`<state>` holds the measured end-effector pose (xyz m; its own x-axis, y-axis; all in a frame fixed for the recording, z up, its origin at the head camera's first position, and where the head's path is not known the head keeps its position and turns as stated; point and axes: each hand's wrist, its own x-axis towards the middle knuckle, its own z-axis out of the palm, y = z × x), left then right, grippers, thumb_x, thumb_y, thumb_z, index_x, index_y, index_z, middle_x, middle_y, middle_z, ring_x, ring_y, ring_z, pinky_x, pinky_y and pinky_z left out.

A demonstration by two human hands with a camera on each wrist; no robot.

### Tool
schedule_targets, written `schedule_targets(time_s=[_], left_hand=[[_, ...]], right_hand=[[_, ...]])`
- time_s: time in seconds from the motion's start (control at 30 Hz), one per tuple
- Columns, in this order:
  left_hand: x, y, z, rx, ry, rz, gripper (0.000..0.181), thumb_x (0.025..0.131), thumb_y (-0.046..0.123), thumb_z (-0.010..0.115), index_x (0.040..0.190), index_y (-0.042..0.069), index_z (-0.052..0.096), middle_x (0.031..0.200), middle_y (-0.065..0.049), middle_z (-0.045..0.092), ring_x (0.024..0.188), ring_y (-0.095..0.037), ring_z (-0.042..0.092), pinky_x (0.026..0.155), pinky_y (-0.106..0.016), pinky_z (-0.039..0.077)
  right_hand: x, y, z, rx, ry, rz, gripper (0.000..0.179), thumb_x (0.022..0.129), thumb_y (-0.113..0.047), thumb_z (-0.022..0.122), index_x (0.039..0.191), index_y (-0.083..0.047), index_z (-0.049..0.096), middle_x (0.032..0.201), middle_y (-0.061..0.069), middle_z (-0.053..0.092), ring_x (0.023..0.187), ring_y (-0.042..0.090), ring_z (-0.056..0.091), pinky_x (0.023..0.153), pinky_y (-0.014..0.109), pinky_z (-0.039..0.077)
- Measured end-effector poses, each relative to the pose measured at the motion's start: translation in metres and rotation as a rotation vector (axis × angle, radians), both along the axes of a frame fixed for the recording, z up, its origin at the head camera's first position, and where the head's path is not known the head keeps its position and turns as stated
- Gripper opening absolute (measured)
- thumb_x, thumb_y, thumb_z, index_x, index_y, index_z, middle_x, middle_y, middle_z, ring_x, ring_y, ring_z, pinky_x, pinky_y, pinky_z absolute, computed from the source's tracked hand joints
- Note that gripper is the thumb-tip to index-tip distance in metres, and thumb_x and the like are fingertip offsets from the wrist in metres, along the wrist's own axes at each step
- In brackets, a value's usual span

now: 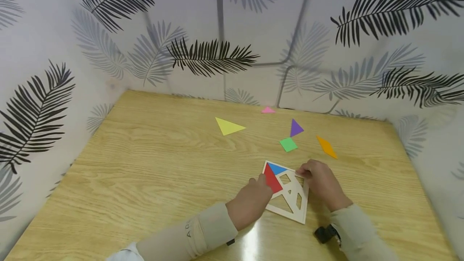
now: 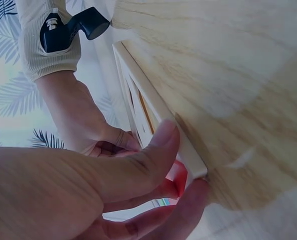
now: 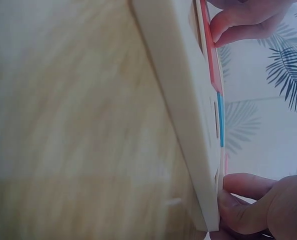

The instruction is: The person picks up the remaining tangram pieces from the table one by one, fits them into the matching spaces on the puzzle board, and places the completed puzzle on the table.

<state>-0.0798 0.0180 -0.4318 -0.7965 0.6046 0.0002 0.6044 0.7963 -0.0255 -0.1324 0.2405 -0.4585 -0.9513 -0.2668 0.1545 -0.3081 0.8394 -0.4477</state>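
A pale tangram board [image 1: 295,208] with several cut-out spaces lies on the table. In its upper left part sit a large red triangle [image 1: 272,181] and a blue triangle [image 1: 276,168]. My left hand [image 1: 251,198] grips the board's left side; in the left wrist view its thumb [image 2: 161,137] lies along the edge and red shows between the fingers. At the far right corner, my right hand [image 1: 324,182] pinches the board's rim between thumb and fingers, also seen in the right wrist view as the lower hand [image 3: 261,205].
Beyond the board lie a yellow triangle [image 1: 228,127], a pink triangle [image 1: 268,110], a purple triangle [image 1: 296,128], a green square [image 1: 288,144] and an orange parallelogram [image 1: 327,147]. A leaf-patterned wall covering [image 1: 195,79] borders the wooden table [image 1: 145,164] at the back and sides.
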Motion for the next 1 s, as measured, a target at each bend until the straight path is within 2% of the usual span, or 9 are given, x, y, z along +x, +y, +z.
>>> schedule_targets(time_s=[0.13,0.27,0.43,0.57,0.73,0.93,1.0], left_hand=[[0.003,-0.010,0.002,0.025,-0.040,0.038,0.013,0.076,0.012,0.075,0.068,0.012,0.065,0.084,-0.006,0.048,0.058,-0.017,0.045,0.040,-0.020,0.038],[0.007,-0.019,0.003,0.042,-0.029,0.060,0.016,0.072,0.015,0.079,0.067,0.012,0.064,0.083,-0.006,0.048,0.059,-0.017,0.045,0.040,-0.019,0.038],[0.010,-0.028,0.004,0.050,0.019,0.068,0.016,0.075,0.013,0.076,0.066,0.012,0.062,0.081,-0.006,0.047,0.057,-0.016,0.043,0.039,-0.017,0.034],[0.011,-0.032,0.004,0.048,0.036,0.053,0.016,0.074,0.014,0.076,0.067,0.011,0.062,0.080,-0.005,0.046,0.056,-0.016,0.042,0.041,-0.017,0.034],[0.010,-0.032,0.004,0.017,0.098,0.027,0.014,0.077,0.014,0.074,0.068,0.011,0.062,0.077,-0.005,0.047,0.054,-0.015,0.042,0.043,-0.017,0.035],[0.011,-0.031,0.005,0.033,0.076,0.063,0.014,0.078,0.010,0.072,0.067,0.010,0.062,0.076,-0.006,0.046,0.054,-0.016,0.043,0.041,-0.018,0.037],[0.011,-0.031,0.005,0.029,0.089,0.064,0.015,0.078,0.010,0.072,0.067,0.010,0.063,0.075,-0.006,0.046,0.054,-0.016,0.043,0.040,-0.018,0.037]], right_hand=[[-0.003,-0.011,-0.001,-0.007,-0.005,0.019,0.008,0.081,0.000,0.069,0.078,-0.006,0.072,0.073,-0.001,0.060,0.070,0.018,0.058,0.069,0.038,0.050],[-0.006,-0.021,-0.003,-0.007,0.033,0.051,0.007,0.080,0.000,0.070,0.077,-0.006,0.071,0.070,-0.003,0.058,0.068,0.016,0.056,0.067,0.037,0.049],[-0.010,-0.032,-0.004,-0.012,0.068,0.085,0.007,0.080,0.001,0.071,0.077,-0.005,0.072,0.069,-0.002,0.058,0.066,0.015,0.055,0.067,0.036,0.050],[-0.012,-0.038,-0.003,-0.002,0.038,0.072,0.006,0.081,-0.001,0.070,0.079,-0.005,0.072,0.070,-0.003,0.056,0.066,0.015,0.054,0.068,0.035,0.050],[-0.013,-0.039,-0.003,0.003,0.000,0.037,0.007,0.082,0.001,0.068,0.080,-0.005,0.072,0.070,-0.003,0.055,0.067,0.015,0.053,0.068,0.035,0.050],[-0.015,-0.043,-0.004,-0.012,0.032,0.052,0.008,0.081,0.002,0.069,0.079,-0.005,0.073,0.071,-0.002,0.057,0.069,0.016,0.054,0.068,0.035,0.050],[-0.016,-0.044,-0.004,-0.016,0.035,0.055,0.009,0.081,0.002,0.069,0.079,-0.006,0.073,0.072,-0.002,0.058,0.070,0.016,0.055,0.069,0.035,0.049]])
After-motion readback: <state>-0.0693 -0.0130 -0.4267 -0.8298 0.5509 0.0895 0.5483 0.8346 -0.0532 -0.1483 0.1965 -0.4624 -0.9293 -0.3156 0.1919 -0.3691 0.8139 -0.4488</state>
